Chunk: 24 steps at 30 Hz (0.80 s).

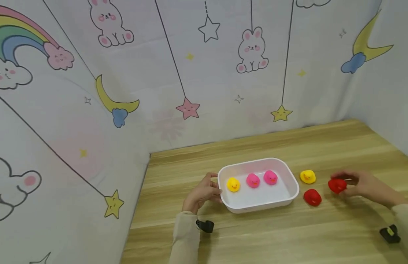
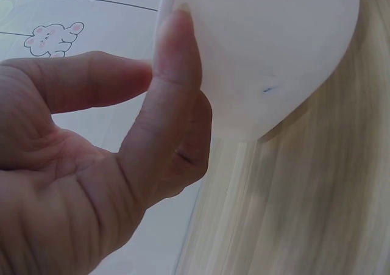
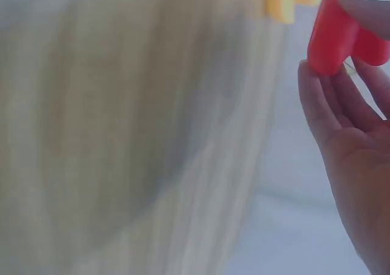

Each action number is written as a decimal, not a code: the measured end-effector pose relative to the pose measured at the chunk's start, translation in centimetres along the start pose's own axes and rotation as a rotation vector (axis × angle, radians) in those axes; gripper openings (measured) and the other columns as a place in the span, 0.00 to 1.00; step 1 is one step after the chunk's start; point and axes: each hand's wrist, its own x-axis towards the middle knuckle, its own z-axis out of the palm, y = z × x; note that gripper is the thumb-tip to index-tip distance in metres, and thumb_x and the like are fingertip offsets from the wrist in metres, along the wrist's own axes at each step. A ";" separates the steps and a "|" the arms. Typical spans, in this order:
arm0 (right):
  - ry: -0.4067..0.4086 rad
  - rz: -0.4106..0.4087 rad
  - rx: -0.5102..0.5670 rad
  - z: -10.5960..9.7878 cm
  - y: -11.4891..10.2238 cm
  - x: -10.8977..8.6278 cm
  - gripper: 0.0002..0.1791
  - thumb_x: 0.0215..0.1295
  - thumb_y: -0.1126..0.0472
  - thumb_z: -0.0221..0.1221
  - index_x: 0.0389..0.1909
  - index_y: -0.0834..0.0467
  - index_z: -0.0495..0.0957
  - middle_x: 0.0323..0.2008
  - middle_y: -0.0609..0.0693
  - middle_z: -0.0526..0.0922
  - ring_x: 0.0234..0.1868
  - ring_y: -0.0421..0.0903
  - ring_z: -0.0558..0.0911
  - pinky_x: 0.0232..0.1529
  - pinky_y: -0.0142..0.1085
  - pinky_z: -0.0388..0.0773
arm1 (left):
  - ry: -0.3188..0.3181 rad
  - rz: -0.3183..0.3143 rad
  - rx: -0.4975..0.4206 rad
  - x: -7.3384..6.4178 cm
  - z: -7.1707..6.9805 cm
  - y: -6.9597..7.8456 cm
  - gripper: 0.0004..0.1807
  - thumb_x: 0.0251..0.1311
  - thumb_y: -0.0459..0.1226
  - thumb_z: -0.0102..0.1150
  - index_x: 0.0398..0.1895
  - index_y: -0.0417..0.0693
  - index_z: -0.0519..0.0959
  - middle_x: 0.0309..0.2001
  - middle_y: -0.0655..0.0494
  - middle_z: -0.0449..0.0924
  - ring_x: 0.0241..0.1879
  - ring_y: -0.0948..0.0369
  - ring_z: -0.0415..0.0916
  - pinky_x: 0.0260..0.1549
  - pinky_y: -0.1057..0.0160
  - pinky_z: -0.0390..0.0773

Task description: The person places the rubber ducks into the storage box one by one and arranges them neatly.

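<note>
My left hand (image 1: pixel 204 192) is at the left end of a white tray (image 1: pixel 260 209), thumb and a bent finger meeting at its rim in the left wrist view. Inside the tray sit a yellow rubber duck (image 1: pixel 233 184) and two pink rubber ducks (image 1: pixel 253 180) (image 1: pixel 271 177) in a row. To the right of the tray, my right hand (image 1: pixel 363 185) grips a red rubber duck (image 1: pixel 337 186) between thumb and fingers. The held duck (image 3: pixel 334 34) also shows in the right wrist view. Another red duck (image 1: pixel 312 197) and a yellow duck (image 1: pixel 307 176) lie between tray and right hand.
The wooden table (image 1: pixel 256 238) meets a white cloth wall (image 1: pixel 217 80) printed with rabbits, stars and moons at the back. Similar cloth stands on the left and right. Small black devices (image 1: pixel 205 226) (image 1: pixel 390 234) are at both wrists.
</note>
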 end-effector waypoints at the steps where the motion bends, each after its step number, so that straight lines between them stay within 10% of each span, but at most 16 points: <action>1: 0.012 -0.002 0.024 -0.1 -0.1 0.0 0.31 0.54 0.65 0.73 0.58 0.69 0.75 0.52 0.52 0.83 0.45 0.26 0.77 0.40 0.24 0.80 | 0.000 -0.004 0.000 0.0 0.0 0.0 0.37 0.61 0.20 0.54 0.72 0.33 0.52 0.38 0.45 0.69 0.27 0.55 0.77 0.35 0.52 0.90; 7: 0.066 -0.081 0.196 -0.7 -0.6 0.3 0.28 0.54 0.75 0.70 0.57 0.62 0.77 0.47 0.28 0.80 0.47 0.23 0.77 0.41 0.20 0.79 | 0.003 -0.018 -0.002 -0.2 0.0 -0.3 0.36 0.62 0.19 0.54 0.72 0.34 0.52 0.40 0.43 0.70 0.27 0.55 0.78 0.37 0.49 0.89; 14: 0.043 -0.251 0.448 -0.9 -2.0 1.9 0.34 0.49 0.89 0.62 0.56 0.59 0.81 0.49 0.38 0.85 0.49 0.30 0.82 0.46 0.21 0.81 | 0.015 -0.014 -0.011 0.1 -0.2 -0.2 0.36 0.63 0.20 0.54 0.72 0.35 0.52 0.41 0.43 0.69 0.29 0.53 0.79 0.34 0.53 0.90; 24: 0.027 -0.154 0.400 -0.8 -5.4 3.4 0.30 0.56 0.80 0.66 0.59 0.58 0.80 0.50 0.36 0.85 0.51 0.28 0.80 0.47 0.22 0.81 | 0.027 -0.026 0.000 0.1 0.0 0.0 0.36 0.62 0.19 0.54 0.71 0.33 0.53 0.39 0.45 0.69 0.27 0.55 0.78 0.34 0.52 0.90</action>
